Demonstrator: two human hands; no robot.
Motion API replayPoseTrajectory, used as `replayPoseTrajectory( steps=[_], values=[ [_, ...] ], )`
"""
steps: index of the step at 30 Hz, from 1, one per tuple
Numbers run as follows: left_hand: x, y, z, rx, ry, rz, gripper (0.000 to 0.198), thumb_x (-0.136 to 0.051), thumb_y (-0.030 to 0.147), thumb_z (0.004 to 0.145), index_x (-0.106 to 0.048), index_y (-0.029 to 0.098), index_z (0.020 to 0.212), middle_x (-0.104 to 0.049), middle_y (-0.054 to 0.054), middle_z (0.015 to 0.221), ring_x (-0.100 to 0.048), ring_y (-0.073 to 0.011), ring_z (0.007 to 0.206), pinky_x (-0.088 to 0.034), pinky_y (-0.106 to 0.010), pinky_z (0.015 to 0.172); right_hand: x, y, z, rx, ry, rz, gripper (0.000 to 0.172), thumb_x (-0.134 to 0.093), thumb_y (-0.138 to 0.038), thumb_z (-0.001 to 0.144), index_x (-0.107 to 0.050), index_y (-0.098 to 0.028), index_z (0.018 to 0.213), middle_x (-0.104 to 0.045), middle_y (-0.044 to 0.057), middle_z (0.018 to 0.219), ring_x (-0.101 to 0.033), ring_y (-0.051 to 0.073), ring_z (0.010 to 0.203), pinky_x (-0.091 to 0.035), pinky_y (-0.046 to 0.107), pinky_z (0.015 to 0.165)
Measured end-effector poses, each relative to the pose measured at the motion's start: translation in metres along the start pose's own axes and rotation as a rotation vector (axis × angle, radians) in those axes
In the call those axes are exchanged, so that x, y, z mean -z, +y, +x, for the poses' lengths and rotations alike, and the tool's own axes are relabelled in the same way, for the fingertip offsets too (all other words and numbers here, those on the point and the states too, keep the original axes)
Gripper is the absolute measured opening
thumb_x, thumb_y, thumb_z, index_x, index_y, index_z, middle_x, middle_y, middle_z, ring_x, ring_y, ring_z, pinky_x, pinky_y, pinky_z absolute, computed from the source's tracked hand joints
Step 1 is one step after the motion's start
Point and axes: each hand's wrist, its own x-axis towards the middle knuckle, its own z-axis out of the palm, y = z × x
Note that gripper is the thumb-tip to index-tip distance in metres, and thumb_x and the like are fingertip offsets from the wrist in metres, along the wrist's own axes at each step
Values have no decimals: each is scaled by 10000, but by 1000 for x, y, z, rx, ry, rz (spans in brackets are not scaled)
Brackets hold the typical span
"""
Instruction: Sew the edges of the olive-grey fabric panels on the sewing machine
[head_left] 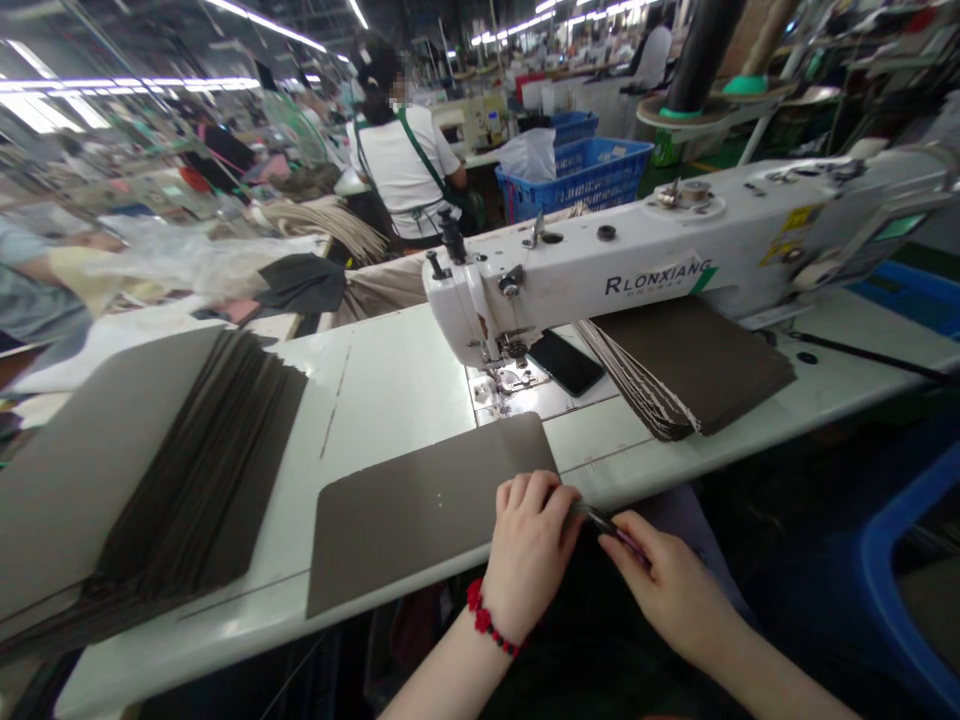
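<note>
The left hand, wearing a red beaded bracelet, is curling narrowly around the metal end of a slim tool, while the right hand is pinching its pink end. The view does not settle what the tool is. Both hands are working low in the frame, just past the near edge of a single taupe panel, and holding the tool there appears to keep it off the sheet and close to the body.

The panel is lying flat on the white machine surface, angled with its near edge reaching toward the surface's front edge, and two small pale marks are showing on it. To its left, a fanned stack of matching panels is spreading toward the lower left, its layers staggered so that each edge is easy to catch. At right center, a second fanned stack is resting beside the industrial sewing machine, and a black smartphone is lying between that stack and the needle area.

The machine's head is standing beyond the single panel, leaving a strip of white surface between them. Farther off, at upper center, a co-worker in a white shirt is sitting with their back turned near a blue plastic crate.
</note>
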Motion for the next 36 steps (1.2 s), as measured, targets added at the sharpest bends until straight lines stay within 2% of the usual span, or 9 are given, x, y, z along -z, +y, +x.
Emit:
replayPoseTrajectory(
  steps=[4,17,21,23,26,29,33,34,36],
  values=[
    [5,0,4,54,22,-103,54,-602,169,889,-605,223,880,-556,-18,954,-494,-216,940,-378,-379,824,-5,-2,-4,-6,-33,-54,242,-402,-378,961,-531,-234,815,-629,-3,658,-617,192,620,-378,263,570],
    [10,-12,-1,159,43,-280,59,-592,191,890,-615,223,846,-572,-18,934,-527,-207,923,-411,-364,836,-16,-13,16,109,12,-291,217,-394,-318,972,-518,-222,822,-662,3,678,-654,200,620,-302,276,530],
    [32,-21,-11,157,60,-312,81,-548,225,920,-611,215,870,-576,-44,965,-540,-212,953,-435,-361,854,-9,-11,16,99,12,-268,237,-366,-349,984,-518,-231,846,-661,3,683,-661,210,647,-351,280,555],
    [58,-37,-28,137,-38,-311,116,-517,231,933,-625,220,892,-585,-54,982,-559,-206,960,-451,-335,854,-1,-10,15,91,34,-229,225,-372,-384,982,-516,-235,894,-657,-2,693,-655,202,648,-383,281,577],
    [101,-70,-70,79,-401,-256,209,-482,191,928,-676,269,938,-626,-31,937,-610,-183,880,-475,-267,785,13,-6,15,83,52,-226,221,-400,-430,969,-510,-238,974,-659,-6,733,-654,195,671,-411,279,598],
    [132,-101,-115,193,-597,-212,190,-525,247,910,-689,289,996,-663,-9,856,-639,-179,778,-484,-235,702,20,0,20,105,85,-319,261,-467,-488,929,-511,-240,995,-643,-11,728,-647,197,665,-414,276,581],
    [146,-123,-152,356,-339,-61,141,-541,307,902,-652,224,877,-631,-19,865,-617,-188,811,-491,-262,742,22,2,33,271,135,-428,301,-538,-513,881,-546,-224,967,-618,2,738,-628,192,667,-436,286,614],
    [146,-127,-156,366,-243,-18,136,-569,303,884,-636,222,971,-626,-37,995,-607,-207,935,-488,-296,833,22,0,36,332,134,-438,298,-540,-502,881,-563,-220,975,-632,20,795,-636,195,710,-450,288,640],
    [142,-134,-159,368,-99,53,439,-646,296,833,-519,238,1249,-492,-85,1327,-478,-258,1227,-400,-394,1028,22,-6,45,436,118,-464,321,-546,-488,878,-597,-220,1048,-650,60,954,-648,210,813,-477,291,679]
  ],
)
